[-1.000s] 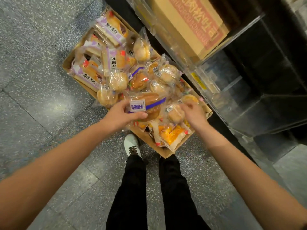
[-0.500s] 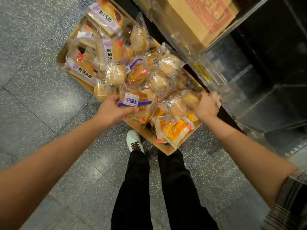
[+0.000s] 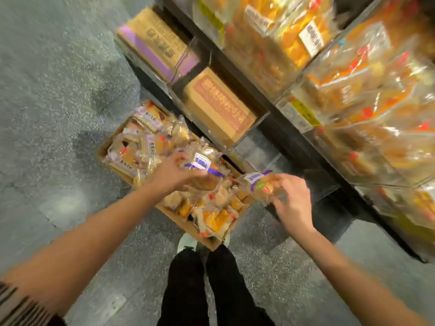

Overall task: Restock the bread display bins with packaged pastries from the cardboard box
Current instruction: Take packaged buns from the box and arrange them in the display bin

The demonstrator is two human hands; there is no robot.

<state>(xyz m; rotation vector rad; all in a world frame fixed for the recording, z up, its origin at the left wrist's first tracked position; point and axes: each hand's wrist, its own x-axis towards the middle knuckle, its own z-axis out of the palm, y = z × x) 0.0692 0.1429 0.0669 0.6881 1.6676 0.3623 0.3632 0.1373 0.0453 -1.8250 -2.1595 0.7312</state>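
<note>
– What's under it all?
– A grey speckled floor (image 3: 58, 95).
– And on it?
– An open cardboard box (image 3: 213, 243) full of wrapped pastries (image 3: 211, 220), just beside a dark shelf (image 3: 277, 128). A white shoe (image 3: 187, 242) touches the box's near corner.

Cardboard box (image 3: 213, 242) on floor (image 3: 58, 90) before feet; display bins (image 3: 353, 95) right of it; pastries (image 3: 211, 217) inside box.
</note>
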